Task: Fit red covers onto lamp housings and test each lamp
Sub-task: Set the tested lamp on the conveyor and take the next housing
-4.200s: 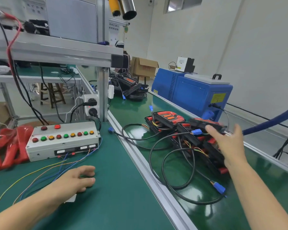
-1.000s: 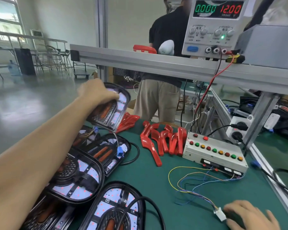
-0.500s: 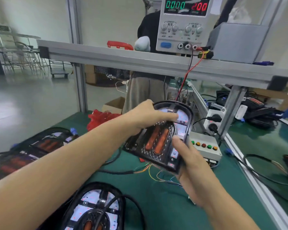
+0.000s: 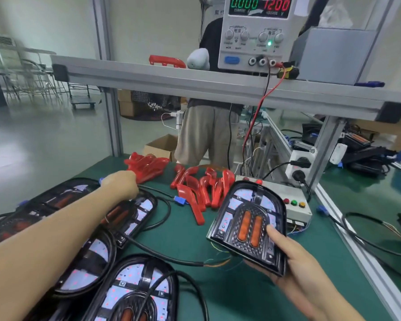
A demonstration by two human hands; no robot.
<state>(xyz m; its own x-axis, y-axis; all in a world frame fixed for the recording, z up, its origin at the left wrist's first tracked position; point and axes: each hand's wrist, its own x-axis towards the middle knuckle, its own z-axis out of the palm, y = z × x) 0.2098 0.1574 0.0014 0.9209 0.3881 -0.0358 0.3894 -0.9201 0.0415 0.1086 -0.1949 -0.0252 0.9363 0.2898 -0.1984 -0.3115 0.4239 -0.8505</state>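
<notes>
Several bare lamp housings point(image 4: 134, 290) lie on the green worktop point(image 4: 183, 232), trailing stiff cables. One lamp housing point(image 4: 250, 225) is lifted in the right hand point(image 4: 296, 272), palm under its lower edge, thumb on its face; it looks rigid and fairly light, best held by the black rim, off the LED board. Red covers point(image 4: 202, 191) lie piled behind: thin, glossy, likely slippery. Left hand point(image 4: 122, 185) reaches toward them; its grip is hidden.

power supply point(image 4: 255, 33) on shelf | cardboard box point(image 4: 161, 145) on floor | bystander point(image 4: 208, 133)
</notes>
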